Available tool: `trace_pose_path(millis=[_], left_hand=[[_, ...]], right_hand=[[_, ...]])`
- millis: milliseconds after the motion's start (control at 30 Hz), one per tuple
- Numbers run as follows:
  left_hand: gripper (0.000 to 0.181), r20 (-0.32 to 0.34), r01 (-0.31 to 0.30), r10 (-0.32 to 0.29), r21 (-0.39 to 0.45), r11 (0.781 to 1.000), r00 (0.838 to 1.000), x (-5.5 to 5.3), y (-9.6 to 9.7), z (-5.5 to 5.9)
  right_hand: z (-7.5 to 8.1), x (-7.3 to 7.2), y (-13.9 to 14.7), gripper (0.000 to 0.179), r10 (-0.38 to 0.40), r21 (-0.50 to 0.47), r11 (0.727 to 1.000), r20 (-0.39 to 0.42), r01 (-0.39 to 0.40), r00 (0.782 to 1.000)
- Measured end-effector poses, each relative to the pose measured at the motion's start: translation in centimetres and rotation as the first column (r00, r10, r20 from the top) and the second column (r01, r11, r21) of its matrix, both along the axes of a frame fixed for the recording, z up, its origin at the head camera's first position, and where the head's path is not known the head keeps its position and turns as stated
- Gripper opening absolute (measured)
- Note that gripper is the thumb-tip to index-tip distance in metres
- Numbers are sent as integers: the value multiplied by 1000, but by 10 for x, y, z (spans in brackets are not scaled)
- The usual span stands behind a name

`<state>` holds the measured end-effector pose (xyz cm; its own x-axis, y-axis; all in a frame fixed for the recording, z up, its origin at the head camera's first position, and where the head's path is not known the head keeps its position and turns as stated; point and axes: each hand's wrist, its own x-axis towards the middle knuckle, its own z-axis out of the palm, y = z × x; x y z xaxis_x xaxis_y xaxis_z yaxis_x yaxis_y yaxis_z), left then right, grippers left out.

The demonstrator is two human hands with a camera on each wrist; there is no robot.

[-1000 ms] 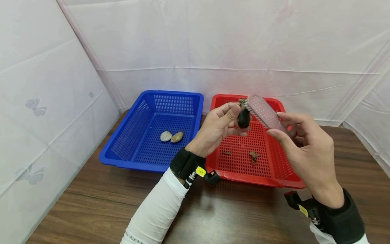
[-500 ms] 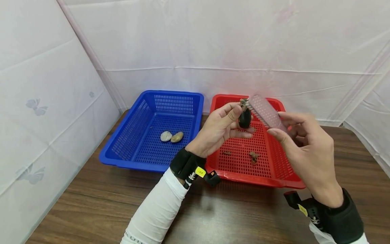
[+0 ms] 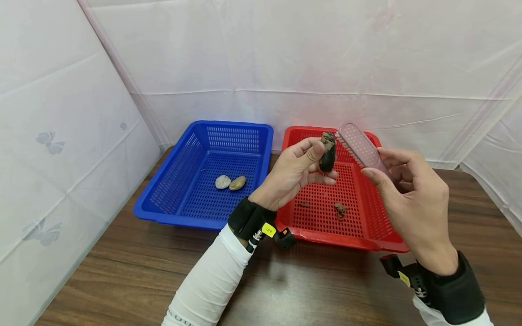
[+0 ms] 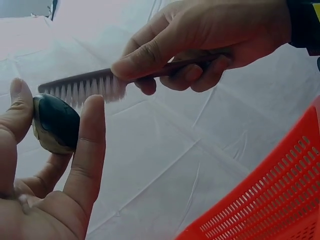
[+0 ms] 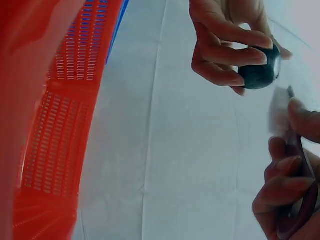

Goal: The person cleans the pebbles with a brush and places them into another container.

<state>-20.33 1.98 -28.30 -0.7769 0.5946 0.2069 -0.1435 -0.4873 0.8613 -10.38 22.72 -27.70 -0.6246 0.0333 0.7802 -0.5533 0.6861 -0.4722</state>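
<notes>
Above the red basket (image 3: pixel 369 242), my left hand (image 3: pixel 291 170) pinches a dark stone (image 3: pixel 327 158) between thumb and fingers. Brownish dirt clings to the stone's upper part in the head view, and the left wrist view shows a pale crust on its lower side. A pink brush (image 3: pixel 359 144) with pale bristles (image 4: pixel 85 90) is gripped by the handle in my right hand (image 3: pixel 416 199). Its bristles point toward the stone, with a small gap between the two in the head view. Crumbs of brown dirt (image 3: pixel 340 210) lie on the red basket's floor below.
Left of the red basket stands a blue basket (image 3: pixel 175 220), holding a white stone (image 3: pixel 222 182) and a tan stone (image 3: pixel 237 183) side by side. Both baskets rest on a wooden table (image 3: pixel 134 267). White sheeting (image 3: pixel 244 59) hangs behind and at the sides.
The brush has drawn away from the stone, slightly up and to the right. More of the dirt-covered top of the stone now faces the head camera. My left hand has barely moved.
</notes>
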Motion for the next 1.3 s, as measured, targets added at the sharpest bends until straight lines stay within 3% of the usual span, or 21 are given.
trace_pose_path(millis=[200, 300, 433, 633, 733, 900, 1133, 1300], left_hand=[[24, 7, 5, -5, 11, 1000, 1000, 0, -1, -1], [31, -11, 21, -21, 4, 1000, 1000, 1, -2, -1], [42, -20, 47, -47, -10, 999, 999, 2, -2, -1], [39, -6, 50, -50, -14, 999, 999, 3, -1, 1], [36, -24, 38, -38, -21, 999, 999, 4, -2, 1], [26, -15, 18, -18, -53, 998, 1000, 4, -2, 0], [30, -41, 8, -11, -71, 997, 999, 5, -2, 1], [30, -22, 3, -5, -98, 995, 1000, 6, -1, 2]], right_hand=[[0, 1, 0, 61, 68, 43, 997, 26, -70, 997], [-3, -2, 1, 64, 22, 34, 999, 20, -22, 1000], [-3, -3, 3, 54, -14, -2, 1000, 12, 14, 1000], [1, 2, 0, 57, 60, 35, 998, 17, -61, 998], [0, 1, 0, 66, 42, 40, 998, 18, -42, 999], [-1, -1, 2, 60, -10, 10, 1000, 13, 10, 1000], [0, 2, -1, 54, 68, 27, 997, 26, -69, 997], [-4, -2, 0, 61, 27, 33, 999, 31, -28, 999]])
